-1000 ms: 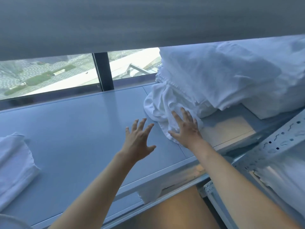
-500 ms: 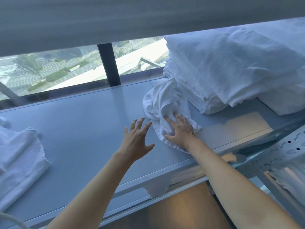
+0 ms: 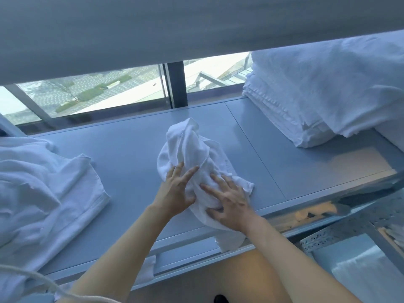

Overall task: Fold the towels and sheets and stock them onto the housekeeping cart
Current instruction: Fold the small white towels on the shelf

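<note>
Head view.

Crumpled white towel [image 3: 192, 162]: bunched in a loose heap at the middle of the grey table [image 3: 122, 149], upper end rumpled and raised toward the far edge, lower end trailing past the near edge and hanging down over it.

Left hand [image 3: 177, 191]: fingers straight and spread, laid flat against the left side of the crumpled white towel, nothing curled round the cloth. Released, pressing only.

Right hand [image 3: 229, 204]: fingers splayed and nearly straight, palm down on the lower right part of the crumpled white towel, close to the near edge. Released, pressing only. Both hands just beside each other, cloth showing between them.

Stack of folded white linens [image 3: 317, 97]: at the far right corner of the table, several layers deep, top layer draped over the front. Well apart from the crumpled white towel.

Loose white sheet [image 3: 43, 186]: at the left edge of the table, partly folded, one corner lying flat toward the middle, near but not touching the crumpled white towel.

Window [image 3: 98, 92]: along the far edge of the table, split by a dark upright frame post [image 3: 177, 84].

Grey roller blind [image 3: 175, 29]: lowered over the upper part of the window.

Perforated metal bracket [image 3: 323, 239]: below the near right corner of the table.
</note>
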The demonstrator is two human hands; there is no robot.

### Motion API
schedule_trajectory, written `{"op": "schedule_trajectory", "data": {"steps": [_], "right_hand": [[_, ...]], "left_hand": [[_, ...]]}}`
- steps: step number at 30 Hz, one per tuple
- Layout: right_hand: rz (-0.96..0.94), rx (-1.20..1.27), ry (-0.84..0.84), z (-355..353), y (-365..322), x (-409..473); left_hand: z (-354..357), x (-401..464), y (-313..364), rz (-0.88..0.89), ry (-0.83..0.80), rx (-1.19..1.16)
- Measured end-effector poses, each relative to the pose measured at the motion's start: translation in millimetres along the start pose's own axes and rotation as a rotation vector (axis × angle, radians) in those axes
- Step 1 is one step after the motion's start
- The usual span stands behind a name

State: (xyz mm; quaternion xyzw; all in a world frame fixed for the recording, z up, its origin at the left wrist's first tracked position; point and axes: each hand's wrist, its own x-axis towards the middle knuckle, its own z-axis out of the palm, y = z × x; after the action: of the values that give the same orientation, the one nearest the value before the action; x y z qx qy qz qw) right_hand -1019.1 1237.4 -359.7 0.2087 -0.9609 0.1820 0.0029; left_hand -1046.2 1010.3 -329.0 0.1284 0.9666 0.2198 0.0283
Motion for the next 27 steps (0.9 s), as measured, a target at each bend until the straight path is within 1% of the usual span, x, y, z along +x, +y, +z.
{"op": "schedule_trajectory", "data": {"steps": [2,5,7,10,13,15,17,18,19,21,22,23,24,25,27], "right_hand": [[0.008,0.032,0.042,7,-16,-7],[0.003,0.086,0.078,10,-33,-9],[-0.009,0.121,0.105,5,-39,-6],[-0.076,0.198,0.211,-10,-37,1],[-0.116,0.243,0.360,-40,-24,17],[-0.121,0.201,0.481,-64,-5,33],[-0.085,0.118,0.579,-86,23,51],[-0.024,0.065,0.596,-96,39,59],[0.074,0.003,0.580,-103,55,68],[0.309,-0.143,0.449,-107,79,83],[0.386,-0.189,0.372,-105,83,87],[0.405,-0.194,0.314,-99,82,88],[0.356,-0.163,0.279,-90,77,87],[0.264,-0.107,0.251,-80,69,83],[0.084,0.000,0.142,-55,48,73]], "left_hand": [[6,-17,-9,0.019,0.009,-0.083],[12,-33,-19,0.047,0.056,-0.134],[10,-37,-25,0.046,0.124,-0.153],[0,-41,-28,0.019,0.225,-0.153],[-16,-40,-26,0.034,0.310,-0.081],[-28,-39,-24,0.053,0.391,-0.037],[-38,-37,-22,0.040,0.467,0.000],[-42,-37,-22,0.021,0.496,0.014],[-44,-36,-21,-0.002,0.520,0.028],[-45,-36,-20,-0.039,0.563,0.073],[-44,-36,-19,-0.059,0.580,0.103],[-42,-36,-18,-0.079,0.594,0.125],[-39,-36,-16,-0.097,0.601,0.137],[-35,-36,-14,-0.109,0.596,0.142],[-30,-35,-11,-0.134,0.540,0.156]]}}
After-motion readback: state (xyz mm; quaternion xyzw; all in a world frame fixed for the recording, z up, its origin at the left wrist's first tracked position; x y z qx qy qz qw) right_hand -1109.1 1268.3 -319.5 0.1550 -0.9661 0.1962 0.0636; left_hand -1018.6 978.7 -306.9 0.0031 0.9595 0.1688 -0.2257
